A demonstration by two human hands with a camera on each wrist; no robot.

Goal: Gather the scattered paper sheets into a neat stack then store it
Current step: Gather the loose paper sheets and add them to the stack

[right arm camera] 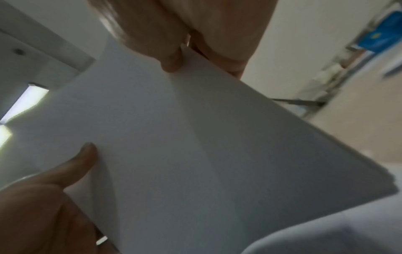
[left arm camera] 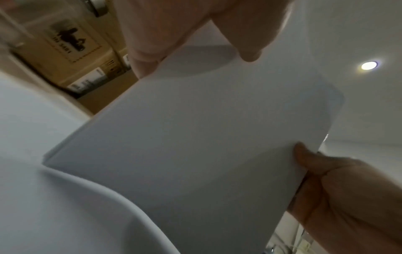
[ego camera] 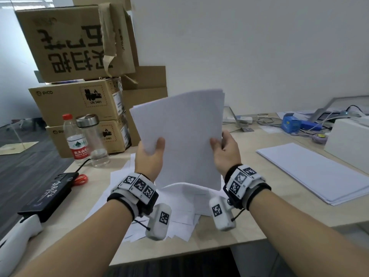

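Holding a sheaf of paper (ego camera: pixel 179 136) upright above the surface (ego camera: pixel 249 226), the left hand (ego camera: pixel 148 159) and right hand (ego camera: pixel 225 152) each pinch a side edge; loosening that grip slightly while tapping should square it before loose sheets (ego camera: pixel 179 208) below follow.

Even, bright daylight fills the head view, its edges bowed. Both wrist views are dim and blurred; a ceiling spotlight (left arm camera: pixel 369 65) and strip lamp (right arm camera: pixel 26 103) glare.
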